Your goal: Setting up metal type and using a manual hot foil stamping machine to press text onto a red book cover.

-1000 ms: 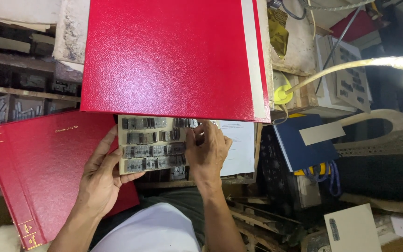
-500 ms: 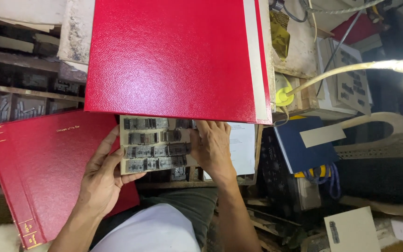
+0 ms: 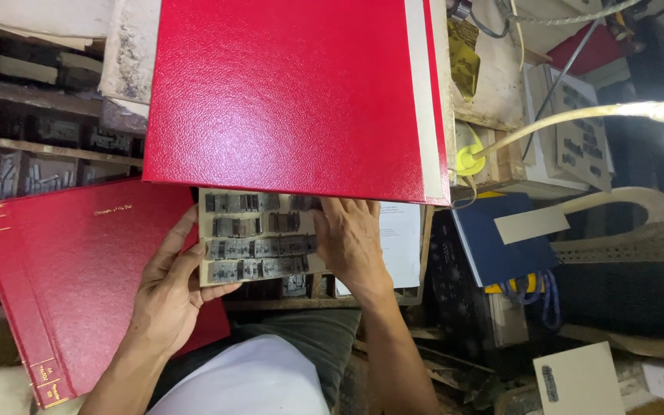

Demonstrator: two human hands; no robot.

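The top edge of the tray of metal type [image 3: 259,247] is tucked under the large red book [image 3: 293,96], so any rows further up are hidden; 4 rows of dark type show below it. That large book is cut off by the top of the view. The tray sits between both hands, in front of the person's lap. The left hand [image 3: 170,288] grips the tray's left edge, fingers clamped along its side and thumb under the lower edge. The right hand [image 3: 347,238] lies flat on the tray's right end, fingers together and their tips lost under the large book's lower edge. A second red book [image 3: 71,284] with gilt lettering lies to the left, partly under the left hand.

Compared with 1 second ago, the right hand has slid up and its fingertips have gone under the big book; the tray sits much as before.
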